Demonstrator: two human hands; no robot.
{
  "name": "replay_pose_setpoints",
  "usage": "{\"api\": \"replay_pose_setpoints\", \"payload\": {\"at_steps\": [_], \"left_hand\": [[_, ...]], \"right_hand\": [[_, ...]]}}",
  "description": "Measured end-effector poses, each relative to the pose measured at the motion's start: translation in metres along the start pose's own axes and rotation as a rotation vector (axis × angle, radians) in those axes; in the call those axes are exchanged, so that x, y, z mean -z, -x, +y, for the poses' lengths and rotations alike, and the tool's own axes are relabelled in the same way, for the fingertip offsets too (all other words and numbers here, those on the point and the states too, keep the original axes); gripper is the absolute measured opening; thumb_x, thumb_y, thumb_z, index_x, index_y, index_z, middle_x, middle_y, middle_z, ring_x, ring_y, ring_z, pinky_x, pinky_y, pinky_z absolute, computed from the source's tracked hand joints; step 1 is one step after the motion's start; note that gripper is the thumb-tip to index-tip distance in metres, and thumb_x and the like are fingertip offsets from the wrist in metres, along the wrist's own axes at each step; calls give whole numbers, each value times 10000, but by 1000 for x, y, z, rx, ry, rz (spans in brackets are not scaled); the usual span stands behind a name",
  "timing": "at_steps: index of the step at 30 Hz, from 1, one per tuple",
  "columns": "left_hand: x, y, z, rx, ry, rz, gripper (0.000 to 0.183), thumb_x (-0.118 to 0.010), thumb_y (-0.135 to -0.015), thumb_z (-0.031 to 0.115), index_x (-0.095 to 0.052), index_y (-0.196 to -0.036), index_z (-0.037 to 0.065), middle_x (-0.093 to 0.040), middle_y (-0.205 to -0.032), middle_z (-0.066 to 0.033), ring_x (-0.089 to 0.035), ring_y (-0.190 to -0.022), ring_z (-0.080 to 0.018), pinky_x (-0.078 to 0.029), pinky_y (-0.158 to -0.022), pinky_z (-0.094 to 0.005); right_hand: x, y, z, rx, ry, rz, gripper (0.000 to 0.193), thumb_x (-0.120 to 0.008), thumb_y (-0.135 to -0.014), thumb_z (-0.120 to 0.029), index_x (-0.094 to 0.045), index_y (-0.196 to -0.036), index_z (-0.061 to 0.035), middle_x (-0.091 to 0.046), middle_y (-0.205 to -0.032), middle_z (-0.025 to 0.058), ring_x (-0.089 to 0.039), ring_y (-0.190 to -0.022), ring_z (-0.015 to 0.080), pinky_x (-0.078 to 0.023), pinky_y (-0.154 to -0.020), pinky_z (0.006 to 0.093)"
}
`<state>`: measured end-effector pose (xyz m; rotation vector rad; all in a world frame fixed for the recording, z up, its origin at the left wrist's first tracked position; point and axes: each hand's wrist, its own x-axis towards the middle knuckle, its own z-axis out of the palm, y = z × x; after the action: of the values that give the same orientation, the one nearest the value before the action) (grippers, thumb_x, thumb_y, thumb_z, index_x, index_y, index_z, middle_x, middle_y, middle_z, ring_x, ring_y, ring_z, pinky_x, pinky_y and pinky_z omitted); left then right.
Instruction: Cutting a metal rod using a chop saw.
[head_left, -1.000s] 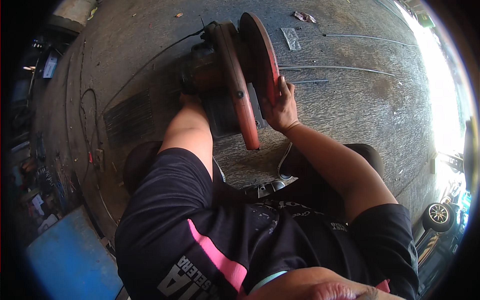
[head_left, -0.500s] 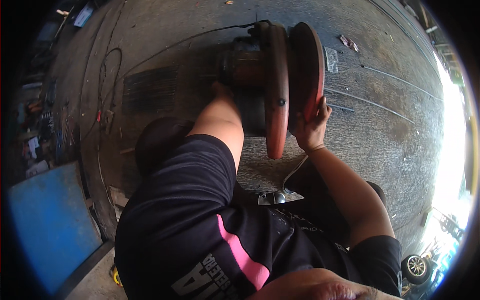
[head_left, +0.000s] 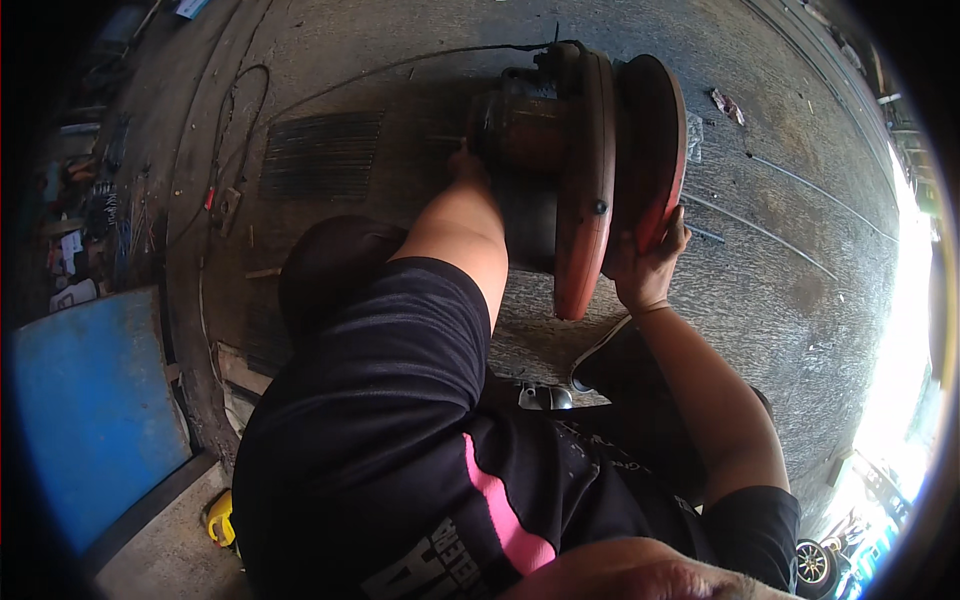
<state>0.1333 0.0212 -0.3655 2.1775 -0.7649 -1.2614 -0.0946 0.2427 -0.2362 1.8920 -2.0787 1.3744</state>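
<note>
In front of me stands a cut-off saw (head_left: 535, 135) with a dark motor body and red, worn guards. The round red guard (head_left: 670, 150) is on its right side, and a curved red guard (head_left: 585, 200) runs down beside it. My right hand (head_left: 650, 265) grips the lower edge of the round guard, thumb raised along its outer side. My left hand (head_left: 470, 165) reaches to the left end of the motor body. Its fingers are in deep shadow, partly hidden. A short thin rod (head_left: 445, 137) sticks out to the left just by them.
A row of thin dark rods (head_left: 320, 155) lies left of the saw. A cable (head_left: 390, 70) runs from the saw to the left. Long metal rods (head_left: 765, 235) lie at right. A blue panel (head_left: 100, 390) stands at lower left, and a wheel (head_left: 815, 565) at lower right.
The whole scene has shifted to the right in the picture as my head turned. Both hands stay at the same places on the saw.
</note>
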Motion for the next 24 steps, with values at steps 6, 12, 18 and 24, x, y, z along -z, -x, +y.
{"api": "replay_pose_setpoints", "payload": {"at_steps": [6,12,18,24], "left_hand": [[-39,-35,-22,2,-128,-65,552,-448,-956,424,-606,-1100,-85,-653,-1047,-235,-648,-975,-342,-512,-855,-427],[-33,-105,-28,66,-330,-72,567,-453,-927,523,-544,-1226,50,-647,-1084,-155,-652,-975,-276,-538,-760,-393],[16,-100,-20,-163,-811,-12,728,-518,-870,592,-412,-1349,54,-578,-1211,-172,-595,-1092,-240,-481,-879,-342],[90,-86,-6,-348,-1051,153,792,-534,-860,587,-322,-1428,79,-502,-1329,-182,-540,-1185,-234,-443,-977,-328]], "right_hand": [[8,-2,4,-14,54,-2,785,-618,-816,-117,-121,-1395,68,-422,-1130,279,-441,-977,395,-380,-862,517],[0,-3,-3,11,34,2,775,-608,-801,-78,-125,-1385,86,-423,-1132,288,-443,-981,404,-382,-871,512],[8,-10,-6,39,43,30,774,-620,-802,-87,-142,-1387,81,-415,-1157,291,-449,-1024,416,-386,-911,502],[15,-34,-44,-37,101,58,672,-627,-831,-189,-277,-1364,24,-422,-1170,262,-428,-1074,404,-365,-952,483]]}}
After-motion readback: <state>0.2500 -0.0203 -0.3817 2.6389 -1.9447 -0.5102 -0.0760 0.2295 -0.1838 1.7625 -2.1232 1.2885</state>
